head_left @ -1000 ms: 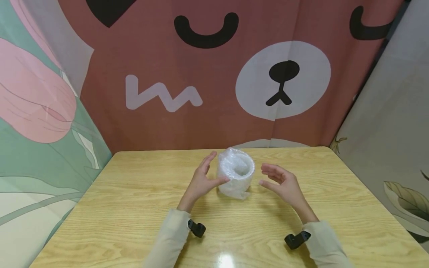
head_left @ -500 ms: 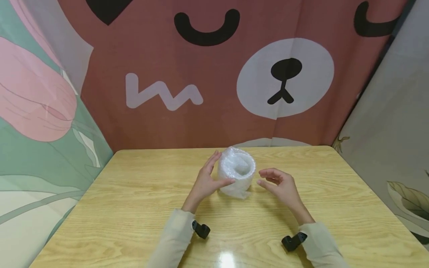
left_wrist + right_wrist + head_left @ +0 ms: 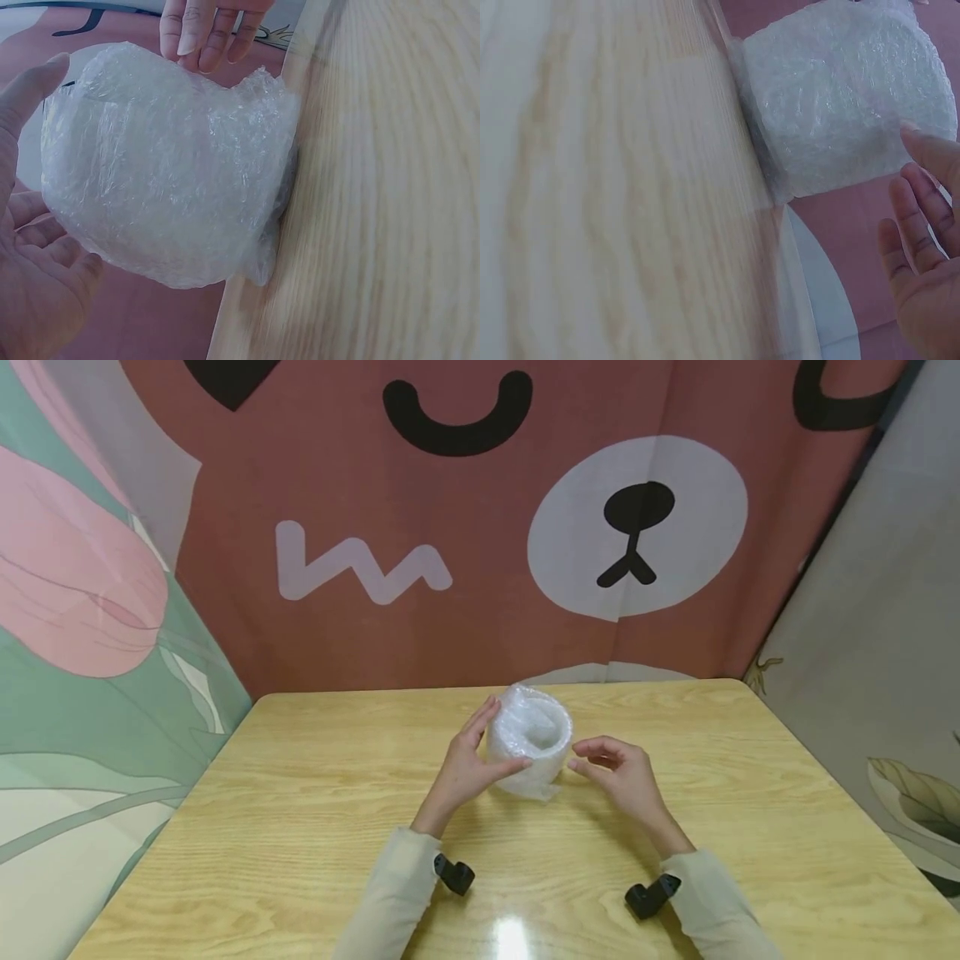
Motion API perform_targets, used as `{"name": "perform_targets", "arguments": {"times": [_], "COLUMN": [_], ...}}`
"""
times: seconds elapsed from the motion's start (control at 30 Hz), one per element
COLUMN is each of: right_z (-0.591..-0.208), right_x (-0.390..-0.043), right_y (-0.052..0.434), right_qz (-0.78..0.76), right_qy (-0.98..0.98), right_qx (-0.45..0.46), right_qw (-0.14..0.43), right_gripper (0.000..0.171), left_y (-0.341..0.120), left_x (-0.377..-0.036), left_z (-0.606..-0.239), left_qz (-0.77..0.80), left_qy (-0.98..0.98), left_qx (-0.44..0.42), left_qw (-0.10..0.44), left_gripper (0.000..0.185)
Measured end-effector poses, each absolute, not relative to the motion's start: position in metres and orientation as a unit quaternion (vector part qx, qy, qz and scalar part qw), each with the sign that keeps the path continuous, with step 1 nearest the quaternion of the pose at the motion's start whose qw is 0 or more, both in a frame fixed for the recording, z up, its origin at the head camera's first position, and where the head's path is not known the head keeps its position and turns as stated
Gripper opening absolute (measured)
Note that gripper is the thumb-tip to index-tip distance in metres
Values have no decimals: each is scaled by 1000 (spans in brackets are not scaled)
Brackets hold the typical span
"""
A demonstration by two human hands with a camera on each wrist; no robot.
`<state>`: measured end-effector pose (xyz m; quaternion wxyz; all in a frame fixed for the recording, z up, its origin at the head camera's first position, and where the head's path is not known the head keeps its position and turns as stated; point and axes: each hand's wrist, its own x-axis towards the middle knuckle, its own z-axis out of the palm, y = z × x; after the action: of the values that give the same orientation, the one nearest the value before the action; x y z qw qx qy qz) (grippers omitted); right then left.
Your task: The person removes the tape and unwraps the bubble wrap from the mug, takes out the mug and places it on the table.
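Observation:
A roll of clear bubble wrap [image 3: 531,737] stands on end in the middle of the wooden table [image 3: 300,793]. My left hand [image 3: 487,745] cups its left side, with the thumb against the front and straight fingers along the back. My right hand [image 3: 581,757] hovers just right of the roll, fingers loosely bent and holding nothing; I cannot tell whether it touches. The left wrist view shows the roll [image 3: 165,165] close up, my left palm [image 3: 34,285] beside it and the right hand's fingers [image 3: 210,30] behind. In the right wrist view the roll [image 3: 847,97] lies just beyond my right fingers [image 3: 922,247].
A fabric backdrop with a cartoon bear face [image 3: 637,527] hangs behind the table, and printed cloth panels [image 3: 82,610] close in both sides. Black camera mounts [image 3: 453,874] sit on both wrists. Bare wood surrounds the roll on all sides.
My right hand has moved left, closing the gap to the roll. My left hand has slid a little further round the roll's left side. The roll has stayed put.

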<state>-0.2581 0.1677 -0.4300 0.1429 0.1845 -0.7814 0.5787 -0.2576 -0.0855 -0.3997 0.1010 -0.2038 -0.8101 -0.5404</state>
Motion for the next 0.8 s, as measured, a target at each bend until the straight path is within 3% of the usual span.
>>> {"name": "perform_targets", "arguments": {"times": [0.8], "right_z": [-430], "right_x": [-264], "right_y": [158], "right_qz": [552], "right_qy": [-795], "right_qx": [185], "right_qw": [170], "right_gripper": [8], "left_y": [-81], "left_x": [-265], "left_z": [-399], "left_qz": [-569], "left_qy": [-790], "left_qx": [-207], "left_qw": [96], "left_gripper": [85]}}
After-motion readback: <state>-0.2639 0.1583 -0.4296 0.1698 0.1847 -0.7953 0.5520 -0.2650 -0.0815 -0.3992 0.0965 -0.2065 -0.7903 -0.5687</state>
